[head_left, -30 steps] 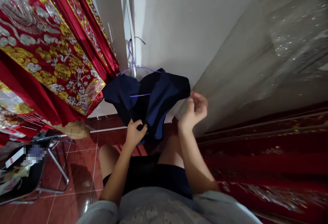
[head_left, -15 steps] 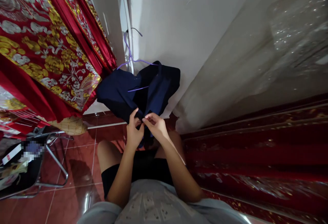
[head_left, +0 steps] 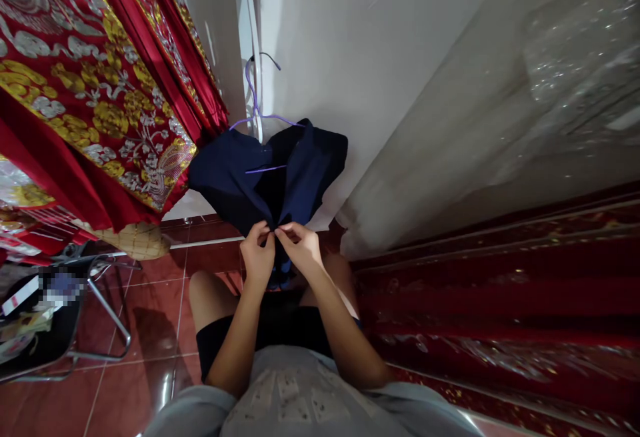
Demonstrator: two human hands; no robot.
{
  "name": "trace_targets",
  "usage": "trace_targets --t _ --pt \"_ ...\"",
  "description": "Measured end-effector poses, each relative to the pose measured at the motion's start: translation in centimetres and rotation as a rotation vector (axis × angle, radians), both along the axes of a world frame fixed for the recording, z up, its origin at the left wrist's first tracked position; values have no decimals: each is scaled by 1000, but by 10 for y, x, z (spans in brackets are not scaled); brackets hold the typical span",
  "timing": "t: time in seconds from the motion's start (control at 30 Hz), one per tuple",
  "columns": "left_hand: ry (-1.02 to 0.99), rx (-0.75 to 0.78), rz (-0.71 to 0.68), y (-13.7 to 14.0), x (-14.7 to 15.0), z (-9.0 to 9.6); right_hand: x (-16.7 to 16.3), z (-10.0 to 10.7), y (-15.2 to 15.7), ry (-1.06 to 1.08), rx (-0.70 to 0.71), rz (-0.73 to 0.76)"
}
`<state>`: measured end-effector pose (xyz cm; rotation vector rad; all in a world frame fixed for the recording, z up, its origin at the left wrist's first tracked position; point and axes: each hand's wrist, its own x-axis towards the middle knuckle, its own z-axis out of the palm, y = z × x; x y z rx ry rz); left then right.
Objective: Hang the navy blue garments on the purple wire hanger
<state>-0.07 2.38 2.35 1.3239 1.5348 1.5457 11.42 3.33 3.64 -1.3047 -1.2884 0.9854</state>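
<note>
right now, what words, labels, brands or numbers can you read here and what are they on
No text can be read.
White card on the black chair: a red mark, too small to read.
Pixelated patch on the chair: obscured.
Grey shirt: dark marks in its print, too small to tell whether they are letters.
Dark-blue garment in the hands: no text visible.
</note>
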Motion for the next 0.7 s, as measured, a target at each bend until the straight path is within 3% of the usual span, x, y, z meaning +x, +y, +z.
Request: trace_targets --t 0.3,0.43,0.57,0.7 --pt "152 102 -97 -2 -7 5 7 -4 4 7 7 132" --pt "153 73 -87 1 -8 3 7 4 11 235 -207 343" --pt "78 62 -86 6 -11 -1 5 23 31 340 -323 427" --pt "93 20 -70 13 -9 -8 6 66 70 432 -274 370"
